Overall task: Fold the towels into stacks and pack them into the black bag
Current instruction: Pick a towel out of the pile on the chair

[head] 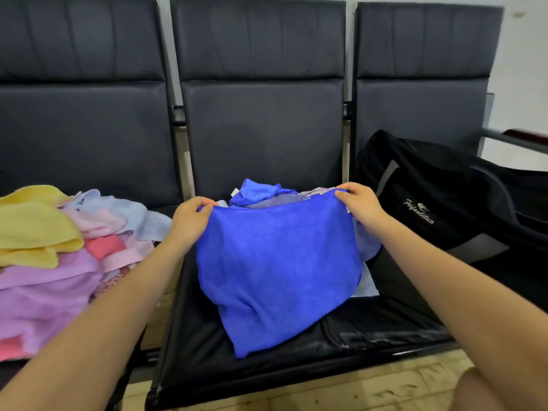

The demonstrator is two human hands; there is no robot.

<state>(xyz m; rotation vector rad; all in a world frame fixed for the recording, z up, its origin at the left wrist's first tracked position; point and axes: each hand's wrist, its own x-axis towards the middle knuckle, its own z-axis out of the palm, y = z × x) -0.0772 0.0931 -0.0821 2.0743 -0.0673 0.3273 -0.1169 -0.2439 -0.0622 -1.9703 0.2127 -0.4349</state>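
Observation:
A bright blue towel (278,268) hangs spread over the middle seat, its lower corner resting on the cushion. My left hand (189,222) pinches its upper left corner and my right hand (360,204) pinches its upper right corner. Behind it lies another crumpled blue towel (258,191) on pale lilac and light blue towels (366,281). A black bag (439,197) with white lettering lies on the right seat, just right of my right hand. A loose pile of yellow, pink, purple and pale blue towels (59,247) covers the left seat.
Three black padded seats (261,137) stand in a row with tall backrests. A metal armrest with a dark red top (522,136) sticks out at the far right. Tiled floor (355,390) shows below the seat's front edge.

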